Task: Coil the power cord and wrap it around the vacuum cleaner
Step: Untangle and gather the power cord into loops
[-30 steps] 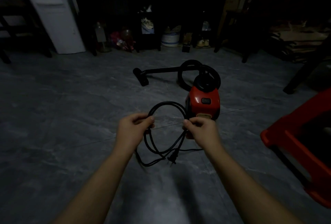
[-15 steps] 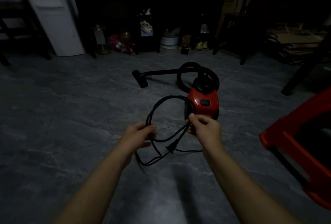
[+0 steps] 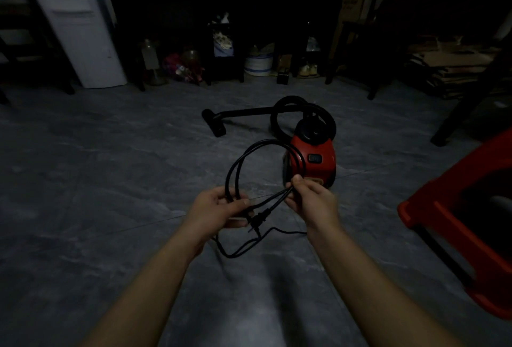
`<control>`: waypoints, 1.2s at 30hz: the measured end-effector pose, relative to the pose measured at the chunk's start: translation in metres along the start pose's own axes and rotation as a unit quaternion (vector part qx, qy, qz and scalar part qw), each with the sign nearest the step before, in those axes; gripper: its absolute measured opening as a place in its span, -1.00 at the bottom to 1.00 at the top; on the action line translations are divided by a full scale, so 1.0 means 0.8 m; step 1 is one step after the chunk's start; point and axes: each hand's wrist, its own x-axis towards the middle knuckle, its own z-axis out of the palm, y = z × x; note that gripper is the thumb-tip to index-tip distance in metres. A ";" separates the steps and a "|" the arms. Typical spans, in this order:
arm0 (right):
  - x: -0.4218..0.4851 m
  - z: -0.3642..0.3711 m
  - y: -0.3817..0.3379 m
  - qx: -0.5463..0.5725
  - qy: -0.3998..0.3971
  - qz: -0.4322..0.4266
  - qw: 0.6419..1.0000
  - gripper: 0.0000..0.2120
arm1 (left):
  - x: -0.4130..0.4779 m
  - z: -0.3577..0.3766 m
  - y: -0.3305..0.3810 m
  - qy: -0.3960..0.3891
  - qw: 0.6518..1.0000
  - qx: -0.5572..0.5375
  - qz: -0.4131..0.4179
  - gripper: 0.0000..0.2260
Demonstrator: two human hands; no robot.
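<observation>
Since the earlier frames the coil of power cord [image 3: 250, 149] has grown a little taller, its top now level with the switch on the red vacuum cleaner [image 3: 318, 163], and the plug [image 3: 259, 219] has lifted from low near the floor to just beside the left hand's fingertips. Both hands have barely shifted. The left hand [image 3: 219, 210] grips the loop's left strands, fingers curled round them with the thumb laid across. The right hand [image 3: 313, 202] pinches the right strands between thumb and fingers, in front of the vacuum's body. One slack strand sags below the hands onto the grey floor [image 3: 110, 180] and runs right. The vacuum's black hose [image 3: 279, 102] curls behind it, with a red stool [image 3: 457, 222] at right.
</observation>
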 end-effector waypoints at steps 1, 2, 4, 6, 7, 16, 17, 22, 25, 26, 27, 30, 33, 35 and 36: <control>-0.001 0.000 0.001 0.006 0.000 0.006 1.000 -0.83 | -0.001 0.001 0.000 -0.004 1.000 0.007 0.004 -0.88; -0.002 0.001 0.002 0.011 -0.001 0.013 1.000 -0.83 | -0.002 0.002 0.000 -0.010 1.000 0.014 0.005 -0.89; -0.003 0.002 0.005 0.021 0.001 0.024 0.999 -0.83 | -0.003 0.005 -0.002 -0.019 0.999 0.026 0.003 -0.92; -0.004 0.004 0.006 0.025 -0.003 0.030 0.999 -0.84 | -0.004 0.005 -0.002 -0.021 0.999 0.040 0.008 -0.94; -0.005 0.005 0.006 0.023 -0.009 0.029 0.999 -0.84 | -0.005 0.005 -0.001 -0.018 0.999 0.044 0.011 -0.94; -0.017 0.011 0.005 -0.031 -0.066 0.016 0.997 -0.83 | -0.011 0.005 0.007 0.011 1.000 0.006 0.013 -0.93; -0.019 0.011 0.006 -0.033 -0.070 0.020 0.997 -0.86 | -0.012 0.007 0.008 0.012 1.000 0.005 0.013 -0.92; -0.020 0.008 0.003 -0.017 -0.076 0.031 0.996 -0.87 | -0.015 0.012 0.011 0.006 1.000 0.022 0.015 -0.88; -0.017 0.004 -0.001 0.017 -0.062 0.043 0.997 -0.88 | -0.019 0.017 0.014 -0.025 0.999 0.035 0.005 -0.86; -0.016 0.003 -0.001 0.027 -0.056 0.048 0.997 -0.89 | -0.021 0.019 0.015 -0.035 0.999 0.038 0.001 -0.86; -0.016 0.003 0.000 0.038 -0.051 0.053 0.997 -0.89 | -0.022 0.021 0.016 -0.044 0.999 0.032 -0.003 -0.84; -0.015 0.003 -0.002 0.070 -0.032 0.073 0.994 -0.89 | -0.021 0.022 0.013 -0.090 0.996 0.007 -0.013 -0.69; -0.013 0.002 -0.006 0.103 -0.018 0.091 0.990 -0.89 | -0.025 0.021 0.009 -0.163 0.986 0.023 -0.009 -0.50; -0.011 0.003 -0.006 0.123 -0.012 0.107 0.986 -0.90 | -0.028 0.023 0.008 -0.182 0.982 0.041 0.008 -0.42; -0.011 0.003 -0.004 0.134 -0.010 0.120 0.984 -0.91 | -0.028 0.024 0.008 -0.179 0.983 0.048 0.020 -0.41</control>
